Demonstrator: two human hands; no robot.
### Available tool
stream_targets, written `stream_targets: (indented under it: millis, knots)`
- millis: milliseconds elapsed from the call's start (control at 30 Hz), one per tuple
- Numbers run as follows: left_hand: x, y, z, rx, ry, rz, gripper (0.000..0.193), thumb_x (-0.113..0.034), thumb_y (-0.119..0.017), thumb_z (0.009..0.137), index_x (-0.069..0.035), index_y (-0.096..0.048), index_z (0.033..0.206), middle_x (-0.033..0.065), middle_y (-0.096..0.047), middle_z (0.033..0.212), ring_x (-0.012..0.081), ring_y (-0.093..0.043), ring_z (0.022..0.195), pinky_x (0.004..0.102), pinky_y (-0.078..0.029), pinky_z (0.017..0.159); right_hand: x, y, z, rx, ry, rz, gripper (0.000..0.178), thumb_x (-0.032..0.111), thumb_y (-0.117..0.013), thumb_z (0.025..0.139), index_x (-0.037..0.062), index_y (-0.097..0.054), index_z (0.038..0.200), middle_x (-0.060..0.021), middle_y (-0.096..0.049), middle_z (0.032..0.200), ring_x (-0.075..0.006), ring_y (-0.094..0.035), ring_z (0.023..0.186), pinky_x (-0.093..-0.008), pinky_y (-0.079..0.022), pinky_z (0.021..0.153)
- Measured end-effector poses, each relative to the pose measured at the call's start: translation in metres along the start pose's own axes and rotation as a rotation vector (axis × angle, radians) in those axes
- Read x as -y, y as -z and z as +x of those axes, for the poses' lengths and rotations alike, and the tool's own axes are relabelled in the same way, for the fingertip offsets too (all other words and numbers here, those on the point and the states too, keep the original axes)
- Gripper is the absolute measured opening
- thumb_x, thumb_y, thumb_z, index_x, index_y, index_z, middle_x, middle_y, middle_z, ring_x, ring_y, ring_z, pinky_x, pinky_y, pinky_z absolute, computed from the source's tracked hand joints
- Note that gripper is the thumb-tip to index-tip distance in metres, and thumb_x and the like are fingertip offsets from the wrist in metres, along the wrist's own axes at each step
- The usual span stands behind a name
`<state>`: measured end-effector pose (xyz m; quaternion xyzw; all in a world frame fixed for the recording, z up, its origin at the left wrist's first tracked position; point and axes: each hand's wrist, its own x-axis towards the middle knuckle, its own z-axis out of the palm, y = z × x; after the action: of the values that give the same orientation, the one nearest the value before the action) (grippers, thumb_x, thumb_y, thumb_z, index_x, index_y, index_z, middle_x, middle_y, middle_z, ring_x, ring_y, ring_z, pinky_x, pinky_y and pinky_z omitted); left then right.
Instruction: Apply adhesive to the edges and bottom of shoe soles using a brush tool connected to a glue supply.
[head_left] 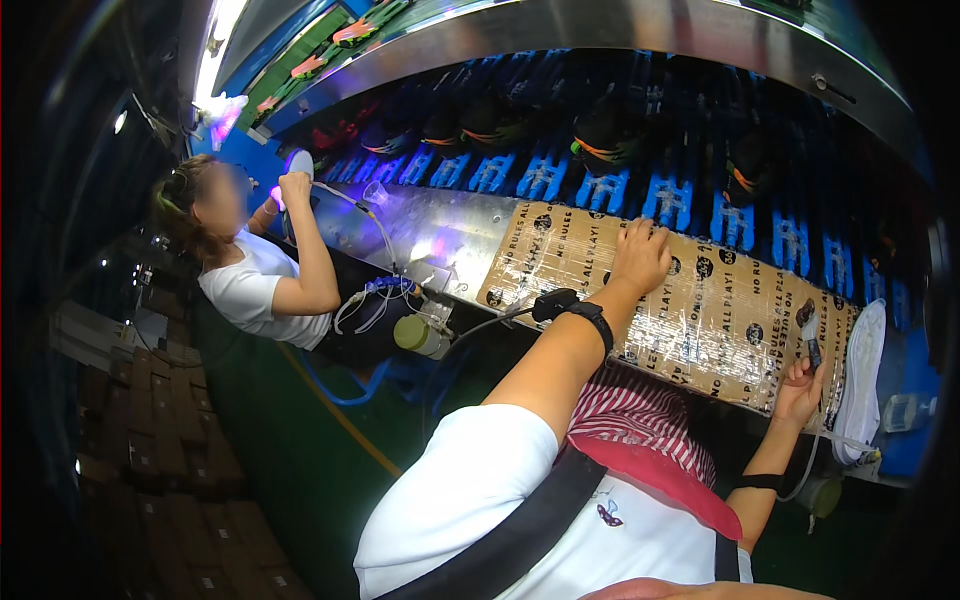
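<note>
My left hand point(640, 258) rests on a brown cardboard sheet point(720, 330) covered with clear film, its fingers spread and nothing in them. At the right end of the sheet, my right hand point(797, 392) is closed around the dark handle of a brush point(811, 335), whose dark tip points away from me. A thin pale hose hangs down beside that hand. Just right of the brush lies a long white piece shaped like a shoe sole point(862, 385), at the bench edge.
Beyond the cardboard runs a line of blue holders point(668, 200), some carrying dark shoes point(605, 145). A metal ledge point(450, 235) continues left, where a co-worker point(265, 270) holds a white sole point(299, 162). A greenish container point(418, 336) hangs below the ledge; a clear bottle point(908, 412) is far right.
</note>
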<state>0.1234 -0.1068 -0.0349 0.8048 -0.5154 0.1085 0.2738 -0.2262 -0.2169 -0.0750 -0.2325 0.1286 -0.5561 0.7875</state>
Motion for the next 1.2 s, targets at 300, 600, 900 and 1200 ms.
stream_targets:
  millis: [300,600,900,1200]
  knots:
    - [0.0003,0.0006,-0.0003,0.011,0.008,0.010,0.035,-0.023,-0.055,0.079,-0.008,-0.057,0.110,0.0170,-0.049,0.119,0.0312,-0.039,0.118,0.0443,-0.027,0.098,0.0001,0.0022,0.0009,0.003,-0.001,-0.024,0.032,0.022,-0.041,0.095,0.0012,-0.044,0.119,-0.0062,-0.048,0.077,-0.0120,-0.039,0.064,-0.0230,-0.035,0.057]
    - [0.0000,0.0003,-0.0002,0.016,0.015,0.004,0.036,-0.023,-0.055,0.079,-0.008,-0.056,0.111,0.0171,-0.049,0.120,0.0311,-0.038,0.118,0.0445,-0.027,0.099,0.0002,0.0010,0.0012,0.011,-0.006,-0.024,0.031,0.022,-0.041,0.095,0.0017,-0.045,0.118,-0.0059,-0.048,0.077,-0.0117,-0.039,0.064,-0.0231,-0.035,0.057]
    - [0.0005,0.0007,-0.0008,0.004,0.002,0.002,0.035,-0.023,-0.055,0.079,-0.008,-0.056,0.111,0.0171,-0.049,0.118,0.0313,-0.038,0.118,0.0451,-0.028,0.098,-0.0002,0.0015,0.0012,-0.020,-0.006,-0.043,0.031,0.022,-0.042,0.095,0.0010,-0.046,0.118,-0.0056,-0.048,0.076,-0.0113,-0.040,0.064,-0.0228,-0.034,0.056]
    - [0.0000,0.0016,-0.0002,-0.007,-0.011,-0.008,0.035,-0.022,-0.054,0.078,-0.007,-0.057,0.110,0.0174,-0.050,0.117,0.0319,-0.039,0.116,0.0453,-0.028,0.097,0.0001,0.0013,0.0015,-0.018,-0.007,-0.052,0.030,0.021,-0.041,0.095,0.0012,-0.045,0.117,-0.0056,-0.047,0.076,-0.0115,-0.040,0.065,-0.0229,-0.035,0.057]
